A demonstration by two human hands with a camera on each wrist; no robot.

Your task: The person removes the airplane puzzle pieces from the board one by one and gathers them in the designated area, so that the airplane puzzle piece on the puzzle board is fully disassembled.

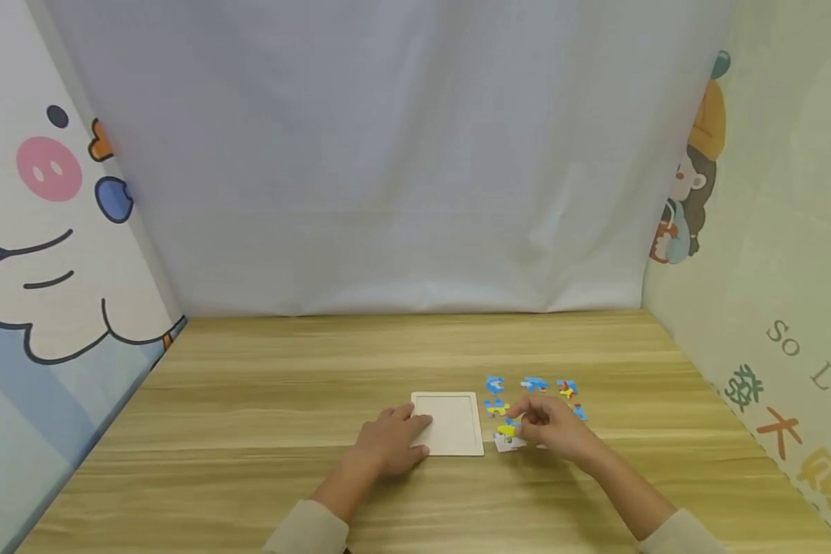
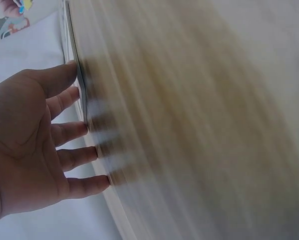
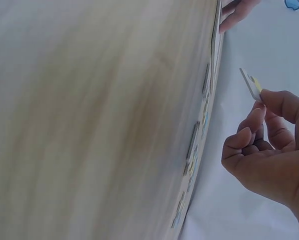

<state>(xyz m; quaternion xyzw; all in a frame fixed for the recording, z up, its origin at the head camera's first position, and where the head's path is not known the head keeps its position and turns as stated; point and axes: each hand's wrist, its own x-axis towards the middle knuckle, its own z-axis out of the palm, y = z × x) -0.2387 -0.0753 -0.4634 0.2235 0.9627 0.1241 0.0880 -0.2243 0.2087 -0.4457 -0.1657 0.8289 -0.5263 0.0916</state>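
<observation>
My left hand (image 1: 393, 441) rests at the left side of a square, pale puzzle tray (image 1: 450, 425), its fingers spread and fairly straight over the rim. In the left wrist view, the fingertips of that hand (image 2: 44, 135) meet the tray's edge and the tabletop. Between thumb and fingertip, my right hand (image 1: 552, 425) pinches a puzzle piece (image 3: 250, 84), seen almost edge-on and raised above the table in the right wrist view. The other fingers of that hand (image 3: 269, 145) are curled in. Below and left of it lies a whitish puzzle piece (image 1: 507, 444), partly covered in the head view.
Several loose pieces lie right of the tray: a blue piece (image 1: 495, 385), another blue one (image 1: 535, 383), a blue-red-yellow one (image 1: 567, 388) and a yellow-blue one (image 1: 496, 408). The wooden table (image 1: 270, 385) meets a pale curtain (image 1: 388, 192) behind and printed panels at both sides.
</observation>
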